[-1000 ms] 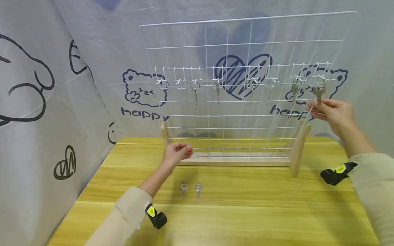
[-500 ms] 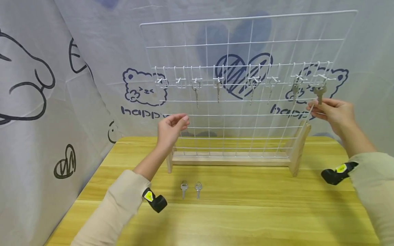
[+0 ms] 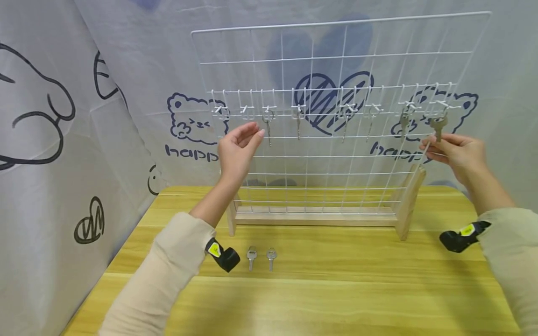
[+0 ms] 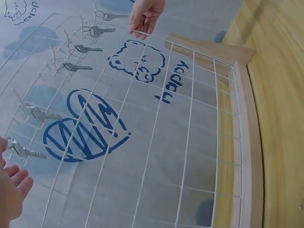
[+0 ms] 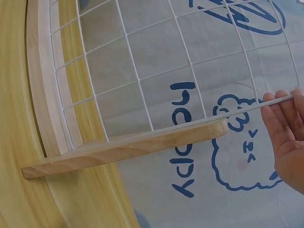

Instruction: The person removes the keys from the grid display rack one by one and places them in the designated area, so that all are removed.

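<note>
A white wire grid rack [image 3: 311,156] stands in a wooden base, with several silver keys hanging from its row of hooks. My left hand [image 3: 237,151] is raised beside the leftmost hanging key [image 3: 269,133], thumb and fingers apart. In the left wrist view, that hand [image 4: 14,192] sits just below a key [image 4: 26,151], and contact is hard to tell. At the rack's right edge, my right hand [image 3: 462,151] grips the side wire, below the rightmost key [image 3: 438,125]. The right wrist view also shows this hand [image 5: 287,137] pinching the edge wire.
Two loose keys, one on the left [image 3: 251,259] and one on the right [image 3: 271,259], lie on the wooden table [image 3: 357,280] before the rack. Two hooks at the far left bear no key. Behind hangs a printed curtain [image 3: 138,70].
My left hand has risen from near the rack's base up to the height of the hanging keys. The right hand keeps its hold on the edge wire.
</note>
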Tool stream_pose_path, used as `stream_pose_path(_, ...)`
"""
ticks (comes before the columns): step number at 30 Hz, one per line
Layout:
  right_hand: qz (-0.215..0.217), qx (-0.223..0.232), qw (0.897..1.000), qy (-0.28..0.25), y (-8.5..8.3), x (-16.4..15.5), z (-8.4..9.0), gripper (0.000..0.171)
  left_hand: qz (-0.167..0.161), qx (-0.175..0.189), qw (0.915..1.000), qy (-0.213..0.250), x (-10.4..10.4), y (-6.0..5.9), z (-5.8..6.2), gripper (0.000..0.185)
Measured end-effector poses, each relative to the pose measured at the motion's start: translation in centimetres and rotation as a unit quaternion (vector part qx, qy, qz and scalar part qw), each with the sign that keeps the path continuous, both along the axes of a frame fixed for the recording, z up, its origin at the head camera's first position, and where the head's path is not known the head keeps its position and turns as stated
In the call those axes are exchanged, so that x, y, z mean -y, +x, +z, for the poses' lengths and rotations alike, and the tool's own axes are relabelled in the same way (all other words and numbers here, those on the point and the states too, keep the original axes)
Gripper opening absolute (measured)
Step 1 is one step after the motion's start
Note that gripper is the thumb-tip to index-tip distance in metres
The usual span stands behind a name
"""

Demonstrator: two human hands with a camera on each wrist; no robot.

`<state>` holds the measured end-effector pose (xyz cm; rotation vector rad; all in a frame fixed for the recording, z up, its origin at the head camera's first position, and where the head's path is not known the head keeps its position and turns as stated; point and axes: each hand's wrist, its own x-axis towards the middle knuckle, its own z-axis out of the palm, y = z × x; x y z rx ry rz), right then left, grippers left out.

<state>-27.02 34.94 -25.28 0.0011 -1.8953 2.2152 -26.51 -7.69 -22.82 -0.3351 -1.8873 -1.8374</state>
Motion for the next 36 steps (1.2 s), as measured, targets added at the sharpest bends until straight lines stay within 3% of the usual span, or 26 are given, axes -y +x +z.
stream_pose_path(5, -0.006, 0.003, 1.0, 0.008, 0.0, -0.1, 0.0, 0.014, -0.005, -0.011, 0.9999, 0.011, -1.0, -0.3, 0.5, 0.035)
stream_pose_path(10, 0.0, 0.001, 1.0, 0.002, 0.0, -0.2, -0.1, 0.011, 0.012, -0.016, 0.9994, 0.027, -1.9, -0.6, 0.9, 0.032)
stream_pose_path(21, 0.006, -0.003, 1.0, 0.001, 0.1, -0.2, 0.0, 0.006, 0.049, 0.006, 0.9979, 0.04, -2.6, -1.4, 1.3, 0.024)
stream_pose_path(29, 0.008, -0.007, 1.0, 0.003, 0.0, -0.2, 0.0, 0.006, 0.055, 0.021, 0.9956, 0.072, -2.7, -1.5, 1.6, 0.019)
stream_pose_path(36, 0.017, -0.02, 1.0, 0.0, -0.1, -0.3, -0.1, 0.007, 0.062, 0.027, 0.9958, 0.062, -2.5, -1.2, 1.9, 0.018)
